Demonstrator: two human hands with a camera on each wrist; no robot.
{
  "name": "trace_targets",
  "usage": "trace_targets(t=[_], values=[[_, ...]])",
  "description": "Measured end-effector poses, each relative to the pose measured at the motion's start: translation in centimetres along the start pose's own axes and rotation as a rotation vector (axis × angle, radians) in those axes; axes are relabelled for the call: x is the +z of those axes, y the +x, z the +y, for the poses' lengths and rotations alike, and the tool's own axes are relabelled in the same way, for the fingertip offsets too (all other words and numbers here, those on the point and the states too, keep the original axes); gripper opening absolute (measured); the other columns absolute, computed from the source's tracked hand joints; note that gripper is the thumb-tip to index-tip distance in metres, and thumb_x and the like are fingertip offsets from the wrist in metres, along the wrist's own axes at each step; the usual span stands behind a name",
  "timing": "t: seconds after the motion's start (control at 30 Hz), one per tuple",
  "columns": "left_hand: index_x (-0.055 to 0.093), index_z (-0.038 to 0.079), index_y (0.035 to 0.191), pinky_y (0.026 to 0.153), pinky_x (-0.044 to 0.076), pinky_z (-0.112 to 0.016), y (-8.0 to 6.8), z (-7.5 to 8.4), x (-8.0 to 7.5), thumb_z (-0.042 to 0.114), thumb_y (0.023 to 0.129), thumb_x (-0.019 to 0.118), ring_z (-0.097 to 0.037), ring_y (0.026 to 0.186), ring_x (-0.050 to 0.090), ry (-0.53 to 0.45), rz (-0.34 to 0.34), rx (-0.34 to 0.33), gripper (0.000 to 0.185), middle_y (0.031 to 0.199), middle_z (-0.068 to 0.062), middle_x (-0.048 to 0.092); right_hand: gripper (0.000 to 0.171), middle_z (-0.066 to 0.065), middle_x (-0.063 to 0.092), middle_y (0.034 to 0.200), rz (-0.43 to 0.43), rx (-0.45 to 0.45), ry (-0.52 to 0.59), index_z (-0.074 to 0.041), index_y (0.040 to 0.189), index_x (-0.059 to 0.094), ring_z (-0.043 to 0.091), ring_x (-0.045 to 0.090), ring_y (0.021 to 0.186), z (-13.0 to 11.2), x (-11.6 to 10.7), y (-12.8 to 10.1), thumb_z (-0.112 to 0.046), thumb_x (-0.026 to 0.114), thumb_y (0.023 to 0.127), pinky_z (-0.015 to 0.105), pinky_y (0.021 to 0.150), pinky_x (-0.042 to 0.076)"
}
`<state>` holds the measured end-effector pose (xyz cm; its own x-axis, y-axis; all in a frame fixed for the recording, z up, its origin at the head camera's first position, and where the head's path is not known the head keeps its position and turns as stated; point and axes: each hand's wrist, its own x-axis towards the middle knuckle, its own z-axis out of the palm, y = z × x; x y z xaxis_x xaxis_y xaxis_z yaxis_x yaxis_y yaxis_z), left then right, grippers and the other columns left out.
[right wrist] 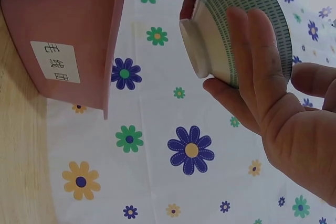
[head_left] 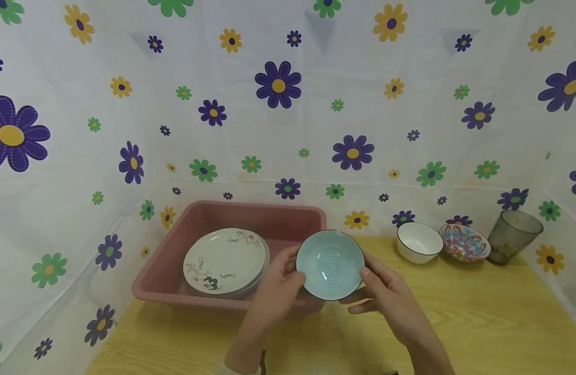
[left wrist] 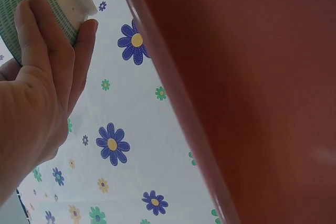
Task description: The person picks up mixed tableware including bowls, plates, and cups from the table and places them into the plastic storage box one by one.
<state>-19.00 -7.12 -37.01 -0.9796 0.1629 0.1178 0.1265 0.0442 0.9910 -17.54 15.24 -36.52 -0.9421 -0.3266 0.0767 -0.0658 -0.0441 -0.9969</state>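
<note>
Both hands hold a light blue bowl (head_left: 330, 265) with a dark rim, its inside turned toward the head camera. My left hand (head_left: 279, 281) grips its left side, thumb on the rim. On the opposite side my right hand (head_left: 391, 297) pinches the rim between thumb and fingers. In the right wrist view the bowl's outside (right wrist: 220, 40) shows rows of green dashes and a white foot, with the fingers along its wall. The bowl is in the air, overlapping the right end of a pink basin (head_left: 149, 294) in the head view. Several white plates (head_left: 227, 260) with painted flowers lie stacked in the basin.
On the wooden table (head_left: 480, 312) at the back right stand a white bowl (head_left: 419, 244) with a dark rim, a red and blue patterned bowl (head_left: 463, 244) and a tilted grey glass (head_left: 513, 237). A flowered cloth (head_left: 250, 130) hangs behind. The basin bears a label (right wrist: 55, 62).
</note>
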Motion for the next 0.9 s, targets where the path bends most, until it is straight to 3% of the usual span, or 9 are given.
trace_targets(t=[0.37,0.7,0.9], values=[[0.038,-0.005,0.145,0.073,0.061,-0.038,0.0,0.3,-0.4,-0.002,0.092,0.045,-0.031,0.109,0.063,-0.022,0.000,-0.010,0.053,0.136,-0.025,0.054,0.054,0.028,0.051,0.138,0.040,0.000,0.015,-0.013,0.157,0.028,0.027,0.073,0.088,-0.2,1.2,-0.1,-0.025,0.044,0.107,0.039,0.072,0.061],[0.040,0.000,0.146,0.078,0.060,-0.035,0.1,0.4,-1.1,0.000,0.093,0.046,-0.031,0.117,0.060,0.049,0.074,-0.072,0.053,0.142,-0.020,0.052,0.052,0.025,0.049,0.141,0.045,0.010,0.079,-0.014,0.156,0.030,0.029,0.072,0.093,0.6,2.1,1.0,-0.020,0.043,0.107,0.038,0.076,0.061],[0.042,-0.002,0.144,0.078,0.060,-0.036,0.7,0.1,-1.7,-0.001,0.091,0.045,-0.031,0.122,0.058,0.081,0.091,-0.075,0.053,0.142,-0.020,0.052,0.052,0.019,0.046,0.148,0.074,0.042,0.083,-0.012,0.156,0.031,0.031,0.071,0.097,0.9,2.5,1.7,-0.018,0.046,0.106,0.037,0.076,0.061]])
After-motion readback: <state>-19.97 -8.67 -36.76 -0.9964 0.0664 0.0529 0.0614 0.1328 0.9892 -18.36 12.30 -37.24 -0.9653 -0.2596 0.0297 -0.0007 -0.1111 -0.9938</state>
